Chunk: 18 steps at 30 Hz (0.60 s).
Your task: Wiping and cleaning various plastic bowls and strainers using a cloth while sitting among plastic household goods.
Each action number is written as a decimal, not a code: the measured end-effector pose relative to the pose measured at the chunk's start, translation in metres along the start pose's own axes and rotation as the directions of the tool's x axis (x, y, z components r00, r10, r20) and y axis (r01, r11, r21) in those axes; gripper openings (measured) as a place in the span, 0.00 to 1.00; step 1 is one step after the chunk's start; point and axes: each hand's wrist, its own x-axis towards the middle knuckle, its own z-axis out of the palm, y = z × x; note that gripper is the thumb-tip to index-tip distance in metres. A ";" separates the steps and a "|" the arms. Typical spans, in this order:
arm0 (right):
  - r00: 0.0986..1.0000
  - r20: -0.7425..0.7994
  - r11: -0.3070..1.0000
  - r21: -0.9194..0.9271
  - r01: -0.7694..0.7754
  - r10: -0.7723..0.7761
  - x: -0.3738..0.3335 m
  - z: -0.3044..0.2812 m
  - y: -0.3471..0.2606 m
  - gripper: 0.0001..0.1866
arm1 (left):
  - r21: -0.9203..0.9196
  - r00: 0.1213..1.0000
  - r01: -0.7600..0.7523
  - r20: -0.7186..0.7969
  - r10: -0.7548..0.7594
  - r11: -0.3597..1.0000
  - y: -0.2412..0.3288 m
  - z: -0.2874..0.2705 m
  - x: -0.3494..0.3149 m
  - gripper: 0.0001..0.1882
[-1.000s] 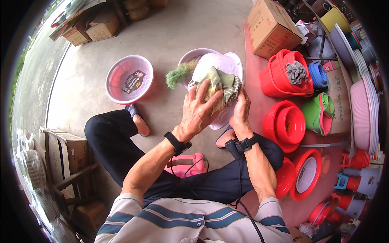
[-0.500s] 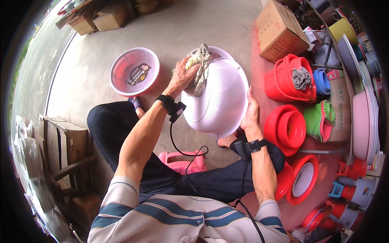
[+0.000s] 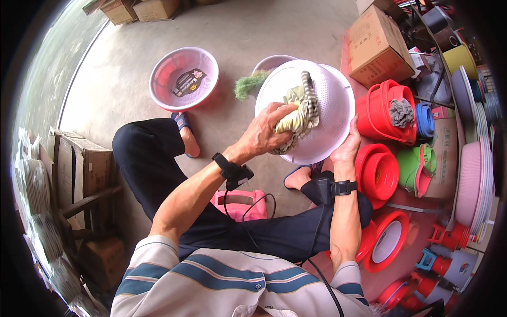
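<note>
The left hand [image 3: 266, 129] has its fingers closed on a striped rag [image 3: 297, 113] pressed against a white colander [image 3: 327, 113], whose rim the right hand [image 3: 347, 148] grips.

Your single head view looks steeply down over your own chest and knees, close above both forearms; it faces the concrete floor [image 3: 132, 79] ahead; fisheye bends the rim edges.

Concrete floor [image 3: 127, 100] under pink basin [image 3: 184, 78]
</note>
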 end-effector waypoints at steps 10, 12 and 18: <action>1.000 0.009 0.999 -0.050 0.007 -0.006 0.014 -0.036 0.004 0.33 | 0.033 0.876 0.457 -0.189 -0.443 0.889 -0.106 -0.006 -0.049 0.33; 1.000 -0.004 0.999 -0.041 -0.002 0.002 0.009 -0.033 0.001 0.33 | -0.285 0.805 0.502 -0.191 -0.561 0.817 -0.123 -0.023 -0.051 0.31; 0.998 -0.019 0.998 -0.014 -0.061 0.061 -0.001 -0.009 -0.007 0.32 | -0.809 0.714 0.318 -0.139 -0.686 0.495 -0.133 -0.045 -0.058 0.27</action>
